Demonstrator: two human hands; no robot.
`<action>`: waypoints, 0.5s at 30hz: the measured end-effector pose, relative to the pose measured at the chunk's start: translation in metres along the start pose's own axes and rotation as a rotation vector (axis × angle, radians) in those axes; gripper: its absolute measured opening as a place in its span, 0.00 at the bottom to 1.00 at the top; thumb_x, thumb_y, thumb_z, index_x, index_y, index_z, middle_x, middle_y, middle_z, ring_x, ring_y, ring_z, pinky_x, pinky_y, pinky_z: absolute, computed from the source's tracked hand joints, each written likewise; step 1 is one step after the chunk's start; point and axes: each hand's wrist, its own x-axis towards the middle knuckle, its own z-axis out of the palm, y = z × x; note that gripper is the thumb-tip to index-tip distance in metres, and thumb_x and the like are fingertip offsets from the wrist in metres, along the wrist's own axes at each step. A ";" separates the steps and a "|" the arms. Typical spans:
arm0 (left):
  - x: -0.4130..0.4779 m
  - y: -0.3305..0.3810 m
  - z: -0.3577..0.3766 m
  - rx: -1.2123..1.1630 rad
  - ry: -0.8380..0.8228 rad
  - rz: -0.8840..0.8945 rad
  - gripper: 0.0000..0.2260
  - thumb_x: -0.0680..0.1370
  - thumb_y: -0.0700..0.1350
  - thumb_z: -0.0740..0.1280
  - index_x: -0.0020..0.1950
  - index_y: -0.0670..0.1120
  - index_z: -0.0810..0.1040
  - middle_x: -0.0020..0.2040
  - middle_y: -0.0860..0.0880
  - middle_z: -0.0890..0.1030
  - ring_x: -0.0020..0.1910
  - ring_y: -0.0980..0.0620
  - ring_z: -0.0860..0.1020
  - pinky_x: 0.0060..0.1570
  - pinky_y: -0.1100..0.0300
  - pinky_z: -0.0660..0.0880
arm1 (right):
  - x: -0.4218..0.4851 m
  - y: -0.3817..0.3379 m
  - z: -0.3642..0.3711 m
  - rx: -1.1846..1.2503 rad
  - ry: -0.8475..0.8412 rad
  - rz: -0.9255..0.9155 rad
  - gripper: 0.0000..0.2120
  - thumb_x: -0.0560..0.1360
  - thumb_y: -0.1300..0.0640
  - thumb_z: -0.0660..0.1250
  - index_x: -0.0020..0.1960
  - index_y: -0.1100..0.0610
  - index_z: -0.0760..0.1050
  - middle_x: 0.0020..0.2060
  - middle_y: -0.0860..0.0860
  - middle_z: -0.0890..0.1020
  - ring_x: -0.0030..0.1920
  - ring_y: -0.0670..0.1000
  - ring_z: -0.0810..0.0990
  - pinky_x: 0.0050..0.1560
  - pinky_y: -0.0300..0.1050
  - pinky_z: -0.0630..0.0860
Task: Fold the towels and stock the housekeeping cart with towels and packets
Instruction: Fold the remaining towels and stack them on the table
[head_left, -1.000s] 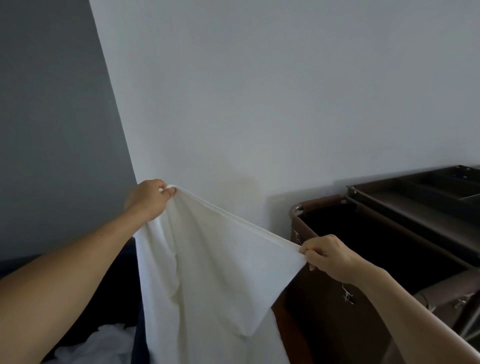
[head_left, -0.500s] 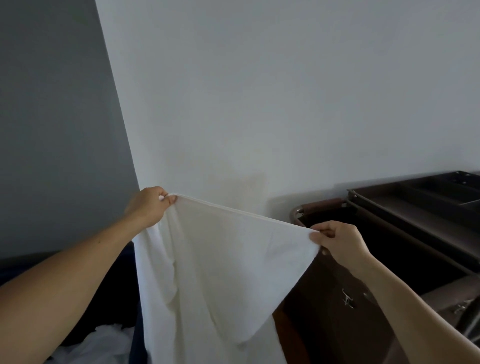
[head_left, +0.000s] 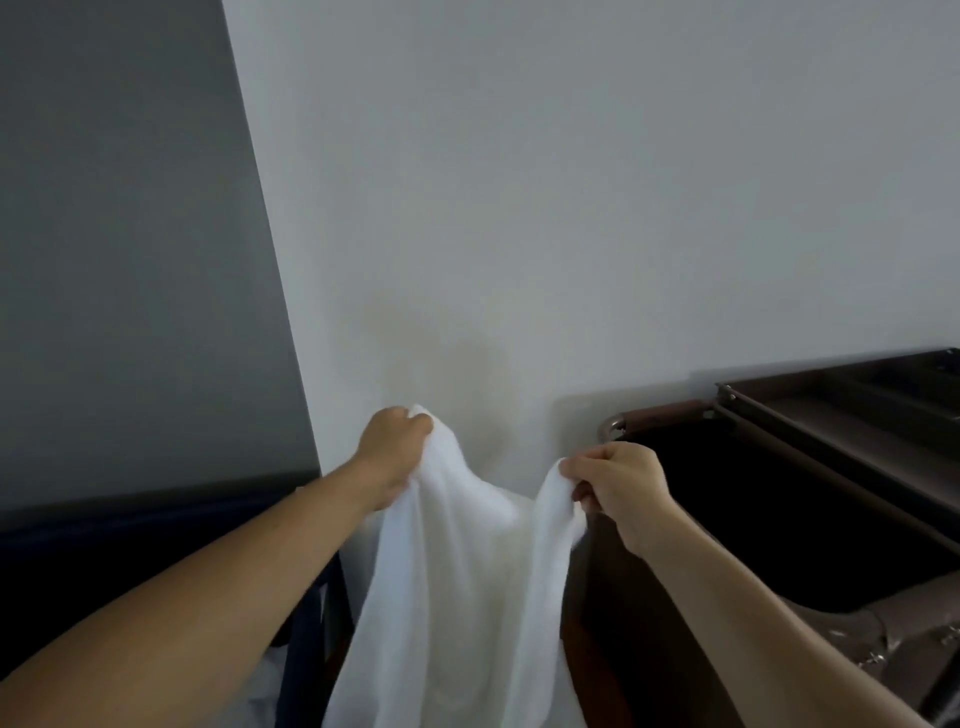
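Bringing the corners in now: left hand (head_left: 395, 448) and right hand (head_left: 619, 486) each have a grip pinched on a top corner of the white towel (head_left: 457, 582). They're way closer than a second ago, so the top edge sags. First fold starting, I'd guess. The towel hangs just left of the cart (head_left: 662, 410).

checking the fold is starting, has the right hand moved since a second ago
Yes: the right hand moved left, now below the cart's rounded corner, nearer the left hand.

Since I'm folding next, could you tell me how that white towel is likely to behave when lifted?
Probably floppy: the white towel sags between the left hand and right hand and hangs in soft folds. Likely light, since two pinches carry it. Probably grippy: cloth bunches in both grips.
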 end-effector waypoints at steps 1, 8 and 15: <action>-0.008 0.001 0.010 0.032 -0.008 0.060 0.15 0.77 0.41 0.64 0.31 0.45 0.65 0.31 0.47 0.68 0.30 0.48 0.66 0.32 0.58 0.62 | -0.002 -0.003 0.009 -0.012 -0.017 -0.010 0.13 0.69 0.66 0.74 0.26 0.57 0.81 0.24 0.57 0.80 0.22 0.49 0.73 0.27 0.42 0.72; -0.040 0.000 0.053 0.213 -0.036 0.407 0.20 0.78 0.48 0.68 0.28 0.44 0.70 0.23 0.53 0.66 0.23 0.57 0.65 0.26 0.65 0.61 | -0.018 -0.016 0.041 -0.056 -0.041 -0.065 0.07 0.67 0.62 0.73 0.30 0.57 0.80 0.25 0.56 0.82 0.23 0.49 0.74 0.31 0.46 0.72; -0.041 0.003 0.052 0.312 0.028 0.504 0.24 0.80 0.48 0.65 0.26 0.47 0.63 0.21 0.52 0.63 0.24 0.54 0.65 0.29 0.61 0.61 | -0.017 -0.017 0.038 -0.064 0.003 -0.059 0.09 0.67 0.63 0.72 0.29 0.58 0.80 0.25 0.55 0.82 0.24 0.48 0.75 0.33 0.48 0.76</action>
